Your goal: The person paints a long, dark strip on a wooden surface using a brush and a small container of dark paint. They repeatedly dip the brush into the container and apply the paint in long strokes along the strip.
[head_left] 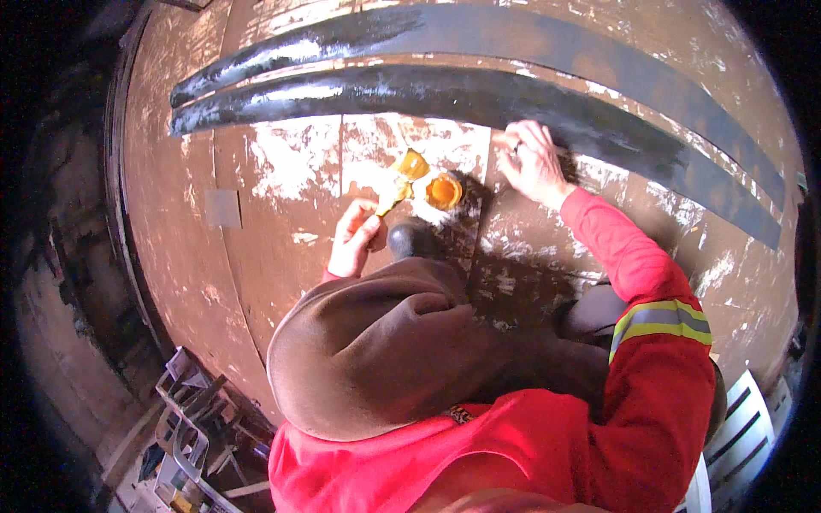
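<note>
A person in a red top (351, 462) holds a yellow tool (410, 165) in the left hand (353, 238) beside a round yellow container (444, 191), the right hand (532, 162) at the edge of a long, dark-coated strip (385, 91).

Two long dark boards (428, 91), one yellow tool (399, 191), one round yellow tub (458, 193), one small square sheet (223, 209)

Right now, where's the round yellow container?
Head view, just above centre: the round yellow container sits right of the yellow tool in the left hand, between the dark boot and the nearer dark strip.
</note>
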The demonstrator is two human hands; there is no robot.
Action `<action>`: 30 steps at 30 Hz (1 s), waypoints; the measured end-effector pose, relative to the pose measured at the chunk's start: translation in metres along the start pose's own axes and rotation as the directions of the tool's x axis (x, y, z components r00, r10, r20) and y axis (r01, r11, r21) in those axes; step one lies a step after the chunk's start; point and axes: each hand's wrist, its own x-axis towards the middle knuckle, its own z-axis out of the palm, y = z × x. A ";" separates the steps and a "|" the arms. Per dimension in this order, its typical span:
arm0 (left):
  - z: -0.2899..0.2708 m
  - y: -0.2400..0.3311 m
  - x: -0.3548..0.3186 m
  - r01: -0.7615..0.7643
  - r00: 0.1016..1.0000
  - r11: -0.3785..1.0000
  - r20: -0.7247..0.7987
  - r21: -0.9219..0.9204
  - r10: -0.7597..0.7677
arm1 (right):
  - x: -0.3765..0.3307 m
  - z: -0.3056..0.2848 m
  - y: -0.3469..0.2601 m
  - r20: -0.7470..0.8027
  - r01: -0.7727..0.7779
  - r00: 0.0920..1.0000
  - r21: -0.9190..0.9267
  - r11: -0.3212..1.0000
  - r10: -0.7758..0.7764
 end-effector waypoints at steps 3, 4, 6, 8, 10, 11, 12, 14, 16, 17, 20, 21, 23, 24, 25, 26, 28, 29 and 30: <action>0.013 0.074 0.030 -0.166 0.986 0.972 0.047 0.167 0.160 | 0.047 -0.018 0.049 -0.140 -0.156 0.981 -0.159 0.975 0.134; 0.016 0.102 0.047 -0.232 0.972 0.947 0.085 0.222 0.218 | 0.059 -0.022 0.074 -0.148 -0.250 0.965 -0.279 0.927 0.215; 0.056 0.182 0.077 -0.341 0.940 0.846 0.184 0.410 0.289 | 0.076 -0.044 0.109 -0.066 -0.447 0.890 -0.308 0.840 0.450; 0.090 0.235 0.110 -0.377 0.925 0.748 0.255 0.546 0.280 | 0.087 -0.063 0.133 0.027 -0.555 0.793 -0.383 0.739 0.609; 0.117 0.267 0.149 -0.369 0.928 0.552 0.323 0.748 0.182 | 0.079 -0.076 0.163 0.060 -0.537 0.782 -0.438 0.721 0.620; 0.131 0.275 0.166 -0.334 0.942 0.457 0.312 0.825 0.125 | 0.075 -0.078 0.170 0.090 -0.520 0.781 -0.455 0.723 0.618; 0.141 0.270 0.190 -0.427 0.903 0.320 0.381 0.846 0.197 | 0.070 -0.080 0.178 0.154 -0.510 0.750 -0.485 0.710 0.643; 0.130 0.252 0.250 -0.487 0.857 0.036 0.470 0.872 0.211 | 0.069 -0.083 0.185 0.269 -0.489 0.681 -0.525 0.697 0.681; 0.137 0.218 0.277 -0.267 0.940 -0.167 0.295 0.949 0.175 | 0.074 -0.076 0.177 0.333 -0.479 0.631 -0.543 0.690 0.701; 0.123 0.197 0.296 -0.276 0.920 -0.199 0.318 0.940 0.227 | 0.081 -0.075 0.173 0.353 -0.490 0.609 -0.536 0.687 0.710; 0.114 0.143 0.332 -0.260 0.915 -0.199 0.307 0.945 0.260 | 0.085 -0.080 0.171 0.403 -0.510 0.542 -0.539 0.670 0.737; 0.114 0.130 0.343 -0.212 0.932 -0.261 0.275 0.942 0.235 | 0.084 -0.081 0.175 0.407 -0.507 0.541 -0.541 0.671 0.736; 0.115 0.123 0.354 -0.176 0.932 -0.469 0.300 0.865 0.203 | 0.089 -0.081 0.177 0.414 -0.520 0.535 -0.526 0.673 0.736; 0.098 0.122 0.358 -0.140 0.932 -0.566 0.302 0.813 0.202 | 0.090 -0.081 0.176 0.420 -0.532 0.523 -0.518 0.670 0.741; 0.071 0.127 0.362 -0.100 0.931 -0.660 0.304 0.744 0.201 | 0.094 -0.080 0.174 0.426 -0.547 0.516 -0.504 0.668 0.743; 0.060 0.133 0.360 -0.072 0.931 -0.739 0.312 0.670 0.192 | 0.094 -0.082 0.171 0.431 -0.565 0.496 -0.499 0.657 0.754; 0.050 0.154 0.356 0.094 0.979 -0.798 0.091 0.595 0.183 | 0.095 -0.086 0.173 0.446 -0.527 0.504 -0.520 0.672 0.740; 0.040 0.166 0.357 0.085 0.973 -0.837 0.134 0.541 0.186 | 0.098 -0.084 0.172 0.442 -0.500 0.521 -0.535 0.681 0.730; 0.032 0.170 0.358 0.037 0.980 -0.817 0.141 0.576 0.143 | 0.101 -0.082 0.170 0.438 -0.473 0.538 -0.550 0.688 0.720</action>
